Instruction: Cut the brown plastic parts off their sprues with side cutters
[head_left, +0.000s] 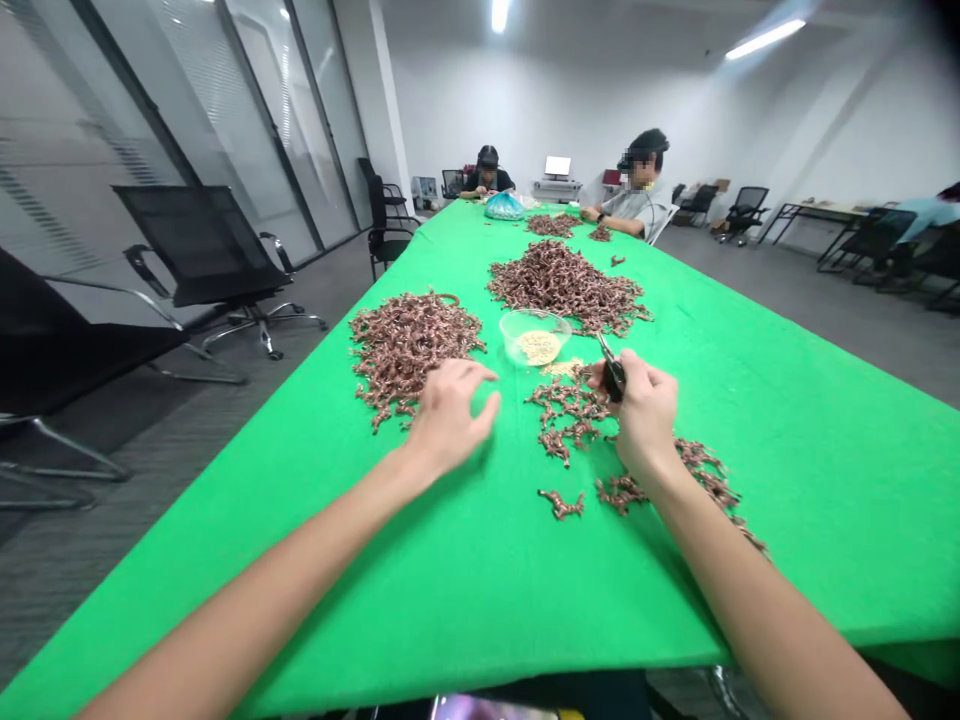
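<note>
head | right hand grip pinching black snips above brown twisted pieces | left hand grip spread, empty, beside brown heap

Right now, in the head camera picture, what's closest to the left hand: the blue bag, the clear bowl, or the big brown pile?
From the left hand:
1. Brown pile: just ahead, to the left.
2. Clear bowl: ahead, to the right.
3. Blue bag: far ahead.
</note>
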